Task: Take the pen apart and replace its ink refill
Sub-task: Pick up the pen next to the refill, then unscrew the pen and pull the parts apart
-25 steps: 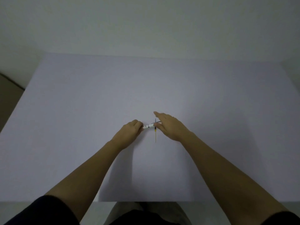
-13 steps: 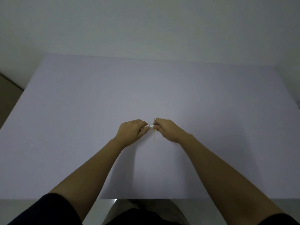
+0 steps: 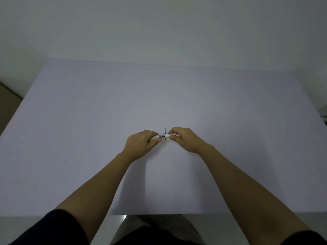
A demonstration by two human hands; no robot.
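Note:
A small white pen (image 3: 165,136) lies crosswise between my two hands, just above the pale table (image 3: 88,121). My left hand (image 3: 141,145) pinches its left end and my right hand (image 3: 184,141) pinches its right end. A short dark and metallic section shows in the gap between the two white parts. A thin yellowish refill (image 3: 165,147) lies on the table under the pen, pointing away from me, with its dark tip past the pen. Most of the pen is hidden by my fingers.
The table's near edge (image 3: 159,213) runs just in front of my body. A plain wall (image 3: 159,32) rises behind the far edge. A dark floor strip (image 3: 7,106) shows at the left.
My right hand, flat and open a second ago, has closed on the pen's right end. Since then the hands have drawn slightly apart, exposing a dark section between the pen's halves.

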